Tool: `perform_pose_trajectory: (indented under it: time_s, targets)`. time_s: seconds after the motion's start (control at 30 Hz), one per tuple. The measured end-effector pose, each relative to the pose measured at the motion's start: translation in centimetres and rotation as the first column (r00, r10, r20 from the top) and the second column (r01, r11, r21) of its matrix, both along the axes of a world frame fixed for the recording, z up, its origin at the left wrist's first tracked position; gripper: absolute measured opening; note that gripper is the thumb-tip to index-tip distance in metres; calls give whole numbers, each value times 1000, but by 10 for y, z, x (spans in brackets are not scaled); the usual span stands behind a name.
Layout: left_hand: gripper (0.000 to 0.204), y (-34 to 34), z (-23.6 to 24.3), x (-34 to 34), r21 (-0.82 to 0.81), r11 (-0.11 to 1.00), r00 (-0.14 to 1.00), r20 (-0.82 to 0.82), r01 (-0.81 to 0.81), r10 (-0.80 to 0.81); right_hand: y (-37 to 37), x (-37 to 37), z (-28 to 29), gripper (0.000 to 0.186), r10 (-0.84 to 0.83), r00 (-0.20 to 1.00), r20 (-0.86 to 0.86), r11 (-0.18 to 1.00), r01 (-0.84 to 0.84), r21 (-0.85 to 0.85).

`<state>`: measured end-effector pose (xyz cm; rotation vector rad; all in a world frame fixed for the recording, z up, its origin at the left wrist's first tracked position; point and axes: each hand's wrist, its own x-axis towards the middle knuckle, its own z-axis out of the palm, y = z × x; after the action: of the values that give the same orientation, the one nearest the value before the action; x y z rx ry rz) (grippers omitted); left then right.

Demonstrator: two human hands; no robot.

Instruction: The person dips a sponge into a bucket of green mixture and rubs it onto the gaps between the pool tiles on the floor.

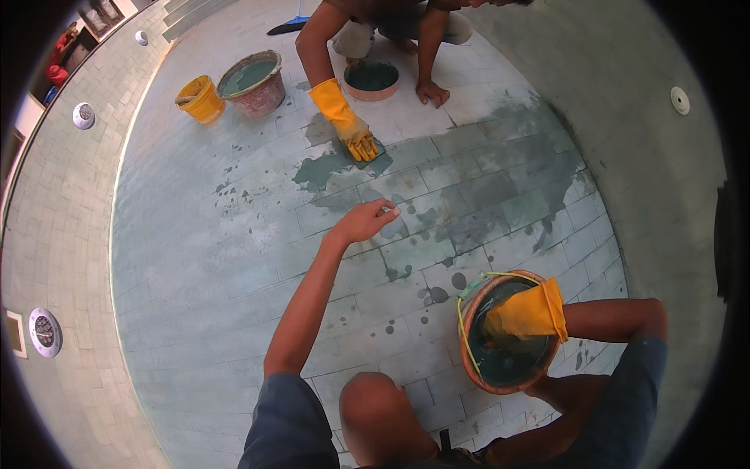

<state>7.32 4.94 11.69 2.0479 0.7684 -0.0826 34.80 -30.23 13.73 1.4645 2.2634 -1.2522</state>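
My right hand [525, 309], in an orange rubber glove, reaches into a brown bucket [467, 344] of dark green liquid mix. Its fingers are sunk below the rim and hidden in the mix. The bucket's thin yellow handle [462, 332] lies along the rim. My left hand [367, 222] is bare and hovers over the wet tiled floor [422, 178], its fingers loosely bent and apart, with nothing seen in them. Dark green smears and drops spread over the tiles ahead of it.
Across from me a crouching person presses an orange-gloved hand [355, 137] on the smeared tiles. A basin [371, 94] of dark mix stands by them. A large bucket [262, 98], a yellow pail [205, 102] and a broom [289, 26] are farther off. Tiled walls with round fixtures [45, 332] curve around.
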Motion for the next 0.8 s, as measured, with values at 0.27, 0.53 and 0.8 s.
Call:
perform_pose_trajectory:
  time_s: [0.27,0.53,0.8]
  targets:
    - [50,-130,-98,-80,-508,861,1000,11,-13,22,-39,-14,24,32,-121,983,140,991,128,-38]
    - [58,-125,-60,-92,-219,975,982,-169,50,-89,-62,-40,-5,30,-236,962,139,968,219,125]
    - [60,-107,100,19,244,870,845,-450,427,-289,-93,-27,3,28,-350,905,243,931,306,199]
